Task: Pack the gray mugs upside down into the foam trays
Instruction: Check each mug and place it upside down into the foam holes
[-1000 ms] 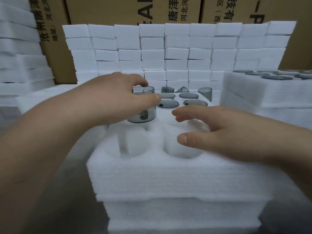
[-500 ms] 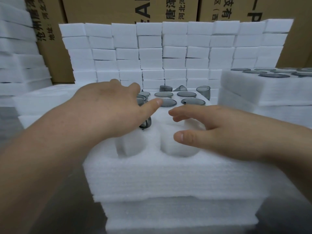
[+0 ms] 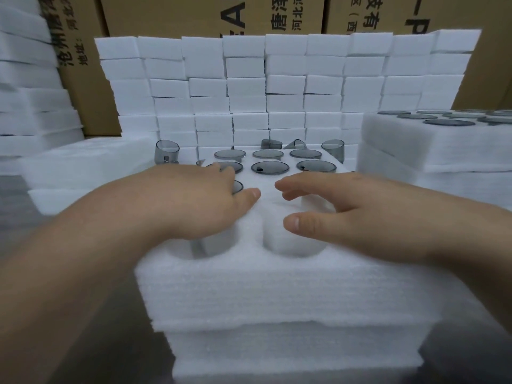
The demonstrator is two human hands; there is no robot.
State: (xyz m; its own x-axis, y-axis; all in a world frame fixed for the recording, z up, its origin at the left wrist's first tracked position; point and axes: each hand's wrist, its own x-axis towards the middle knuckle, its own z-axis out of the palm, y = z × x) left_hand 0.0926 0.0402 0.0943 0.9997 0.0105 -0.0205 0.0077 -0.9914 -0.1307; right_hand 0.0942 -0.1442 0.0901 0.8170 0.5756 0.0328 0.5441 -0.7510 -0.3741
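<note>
A white foam tray (image 3: 277, 289) lies in front of me on a stack of others. Its far rows hold several gray mugs (image 3: 269, 167) upside down, flat bases up. My left hand (image 3: 188, 200) lies palm down over a just-seated mug (image 3: 237, 186) in the third row, fingers spread; only a sliver of its base shows. My right hand (image 3: 340, 209) hovers open beside it over an empty pocket (image 3: 293, 239), holding nothing. Loose gray mugs (image 3: 166, 152) stand behind the tray, another mug (image 3: 333, 151) at its back right.
A wall of stacked white foam blocks (image 3: 285, 87) rises behind the tray, with cardboard boxes (image 3: 171, 15) beyond. A filled tray stack (image 3: 432, 145) stands at the right. More foam sheets (image 3: 30, 87) are piled at the left.
My left hand pushed the gray mug down into its pocket until it sat flush, then flattened over it. My right hand stayed hovering over the tray.
</note>
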